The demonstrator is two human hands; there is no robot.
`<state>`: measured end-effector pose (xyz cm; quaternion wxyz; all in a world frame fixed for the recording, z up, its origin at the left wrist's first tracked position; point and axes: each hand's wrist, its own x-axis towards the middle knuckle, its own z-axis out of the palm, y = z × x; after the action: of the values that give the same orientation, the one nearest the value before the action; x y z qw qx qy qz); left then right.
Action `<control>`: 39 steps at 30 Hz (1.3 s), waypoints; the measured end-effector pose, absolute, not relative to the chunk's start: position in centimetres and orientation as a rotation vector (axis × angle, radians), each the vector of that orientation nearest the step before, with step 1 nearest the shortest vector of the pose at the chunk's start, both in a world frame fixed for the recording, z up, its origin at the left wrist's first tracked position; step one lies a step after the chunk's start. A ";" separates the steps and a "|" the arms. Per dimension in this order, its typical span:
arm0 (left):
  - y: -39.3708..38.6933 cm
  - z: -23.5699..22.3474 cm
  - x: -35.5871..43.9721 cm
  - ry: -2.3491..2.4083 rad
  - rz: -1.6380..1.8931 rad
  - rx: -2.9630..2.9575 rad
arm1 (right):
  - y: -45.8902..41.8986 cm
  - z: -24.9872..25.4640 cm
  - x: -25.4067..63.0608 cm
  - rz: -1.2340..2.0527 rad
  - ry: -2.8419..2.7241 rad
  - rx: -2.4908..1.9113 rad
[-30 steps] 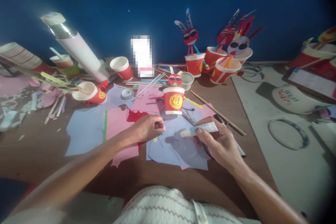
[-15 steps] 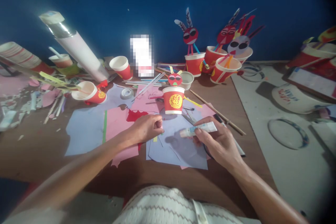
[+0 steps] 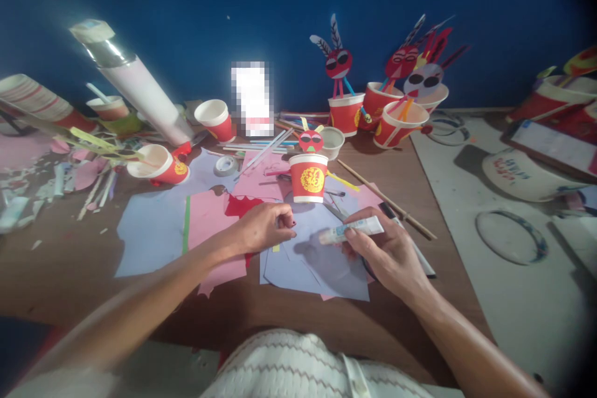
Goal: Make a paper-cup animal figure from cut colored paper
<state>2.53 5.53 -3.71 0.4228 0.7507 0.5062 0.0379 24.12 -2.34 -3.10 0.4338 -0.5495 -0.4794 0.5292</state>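
Observation:
In my right hand (image 3: 389, 249) lies a white glue tube (image 3: 361, 228) with blue print, gripped between thumb and fingers, its narrow end towards the left. My left hand (image 3: 268, 228) is closed with thumb and finger pinched together over the paper. A tiny dark red spot shows at its fingertips; whether it is a held piece or a nail I cannot tell. Just beyond both hands stands a red paper cup (image 3: 308, 178) with a gold emblem, upright, with a red paper face (image 3: 311, 141) above its rim. Under the hands lie pale blue paper (image 3: 321, 280) and pink paper (image 3: 209, 224).
Several red cups with paper figures (image 3: 338, 65) stand at the back right. A tipped cup (image 3: 158, 165) and a leaning white flask (image 3: 144, 96) are at left. Tape (image 3: 226, 165), a wooden stick (image 3: 387, 200), scissors (image 3: 338, 210) and a bright blurred screen (image 3: 252, 99) surround the cup.
My left hand has shifted slightly right and turned, so the dark red spot at its fingertips now shows. The right hand and glue tube are almost still.

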 end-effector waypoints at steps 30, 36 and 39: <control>0.6 -2.1 5.0 0.782 0.762 0.486 | -4.4 -3.5 23.5 0.933 -1.556 -1.161; 0.2 -1.8 5.1 0.803 0.791 0.437 | -4.5 -3.5 23.4 0.843 -1.557 -1.187; 0.0 -1.6 5.1 0.827 0.770 0.426 | -4.4 -3.6 23.4 0.842 -1.511 -1.219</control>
<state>5.11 -0.02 -1.61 0.8230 0.2005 0.3890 0.3622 23.40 -4.37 -3.64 0.4906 -0.5021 -0.6221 0.3466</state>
